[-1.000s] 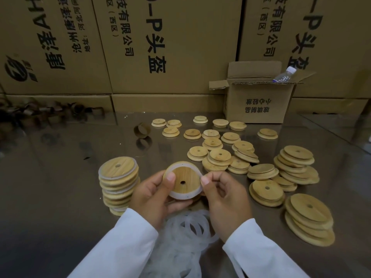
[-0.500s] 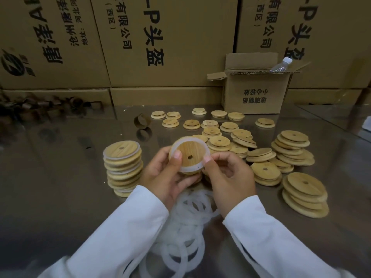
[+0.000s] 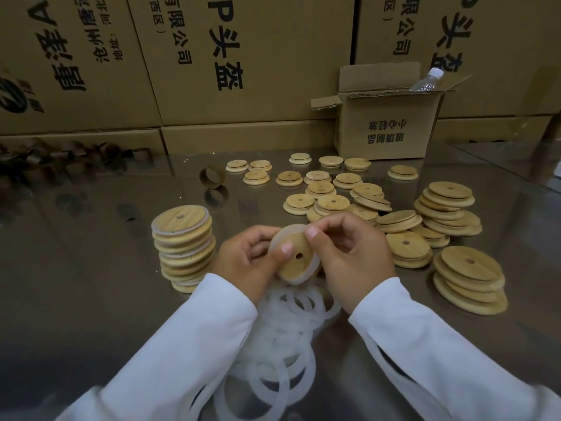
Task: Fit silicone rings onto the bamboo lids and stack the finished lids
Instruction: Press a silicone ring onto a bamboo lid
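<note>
I hold one round bamboo lid (image 3: 299, 262) with a centre hole above the table, a translucent white silicone ring (image 3: 312, 270) stretched around its rim. My left hand (image 3: 252, 259) grips the lid's left side, thumb on its face. My right hand (image 3: 349, 253) pinches the ring at the lid's upper right edge. A stack of ringed lids (image 3: 183, 247) stands just left of my left hand. A heap of loose silicone rings (image 3: 285, 344) lies under my wrists. Bare lids (image 3: 331, 202) lie scattered behind and to the right.
Piles of bare lids (image 3: 469, 284) fill the right side of the shiny metal table (image 3: 91, 268). A small open carton (image 3: 391, 129) with a water bottle (image 3: 426, 80) stands at the back. A cardboard ring (image 3: 212, 176) lies behind the stack. Large cartons (image 3: 243, 56) wall the rear.
The lid has tilted so its face turns left. My right thumb and fingers have moved up along the rim, pressing the ring on. The camera has dipped closer.
</note>
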A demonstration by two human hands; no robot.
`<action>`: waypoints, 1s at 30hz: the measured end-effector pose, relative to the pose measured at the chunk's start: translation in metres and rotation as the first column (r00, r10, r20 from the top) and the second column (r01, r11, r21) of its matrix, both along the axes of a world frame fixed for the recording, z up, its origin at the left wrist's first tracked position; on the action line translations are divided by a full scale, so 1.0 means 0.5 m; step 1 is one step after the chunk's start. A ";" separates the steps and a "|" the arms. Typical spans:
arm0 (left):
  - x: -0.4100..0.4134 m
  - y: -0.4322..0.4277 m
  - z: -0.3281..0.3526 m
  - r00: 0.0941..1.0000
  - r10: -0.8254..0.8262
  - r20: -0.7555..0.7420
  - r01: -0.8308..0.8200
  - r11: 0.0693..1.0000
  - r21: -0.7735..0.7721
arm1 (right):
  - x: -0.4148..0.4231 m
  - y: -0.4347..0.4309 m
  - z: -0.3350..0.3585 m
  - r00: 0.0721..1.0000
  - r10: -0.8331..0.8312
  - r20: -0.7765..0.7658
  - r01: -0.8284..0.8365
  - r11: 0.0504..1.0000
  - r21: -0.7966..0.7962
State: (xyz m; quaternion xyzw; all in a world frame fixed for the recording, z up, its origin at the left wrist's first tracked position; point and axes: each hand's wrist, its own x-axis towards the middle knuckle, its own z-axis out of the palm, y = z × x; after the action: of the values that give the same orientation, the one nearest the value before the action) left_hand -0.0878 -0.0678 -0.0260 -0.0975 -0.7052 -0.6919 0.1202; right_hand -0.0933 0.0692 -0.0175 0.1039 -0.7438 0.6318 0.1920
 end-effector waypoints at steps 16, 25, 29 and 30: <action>-0.005 -0.008 0.002 0.998 -0.040 0.047 0.029 0.978 0.208 | 0.009 -0.002 0.004 0.999 0.045 -0.006 -0.045 0.992 -0.121; -0.002 -0.009 0.001 0.998 -0.049 0.033 0.048 0.998 0.031 | 0.009 -0.004 0.000 0.999 0.017 -0.041 -0.017 1.000 0.002; -0.005 -0.017 -0.001 0.999 -0.037 0.017 0.038 0.999 -0.024 | 0.004 -0.004 0.001 0.997 0.058 0.043 -0.055 0.997 -0.062; -0.006 -0.018 -0.003 0.999 -0.042 0.027 0.042 0.999 -0.005 | 0.002 -0.004 0.003 0.995 0.068 0.074 -0.061 0.993 -0.098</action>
State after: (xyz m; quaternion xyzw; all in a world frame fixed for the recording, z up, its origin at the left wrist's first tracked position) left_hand -0.0911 -0.0769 -0.0272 -0.1031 -0.7067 -0.6934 0.0959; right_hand -0.0922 0.0673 -0.0162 0.0940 -0.7158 0.6761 0.1472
